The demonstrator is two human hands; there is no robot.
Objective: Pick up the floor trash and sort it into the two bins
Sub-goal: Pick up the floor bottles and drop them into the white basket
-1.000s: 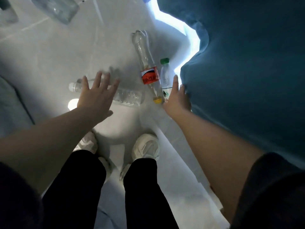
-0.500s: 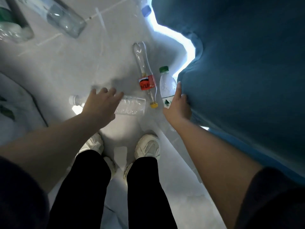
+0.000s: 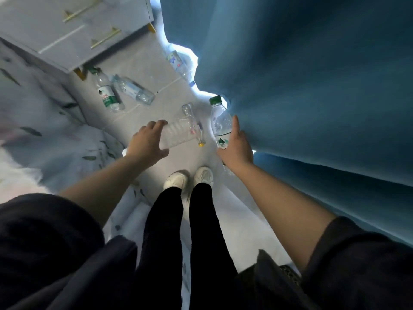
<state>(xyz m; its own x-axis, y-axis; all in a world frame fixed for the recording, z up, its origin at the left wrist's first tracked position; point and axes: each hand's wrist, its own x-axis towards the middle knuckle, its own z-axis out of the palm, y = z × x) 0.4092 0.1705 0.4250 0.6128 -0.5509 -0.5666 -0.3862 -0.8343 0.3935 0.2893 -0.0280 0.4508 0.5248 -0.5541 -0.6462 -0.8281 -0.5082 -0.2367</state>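
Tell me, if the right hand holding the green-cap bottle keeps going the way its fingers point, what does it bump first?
Probably the blue curtain. The right hand points up and away along the curtain's edge, with its green-cap bottle leading. Depth is hard to judge, so it might slip past along the bright gap.

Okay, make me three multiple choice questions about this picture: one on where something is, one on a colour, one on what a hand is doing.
1. Where does the green-labelled clear plastic bottle lie?
A. beside the white drawer cabinet
B. between the shoes
C. on the bedding

2. What colour is the curtain?
A. red
B. blue
C. yellow

3. What does the right hand hold?
A. nothing
B. a paper cup
C. a green-capped clear bottle

Answers: 1 A, it lies by the cabinet's leg. 2 B, the fabric is blue. 3 C, fingers wrap its lower half.
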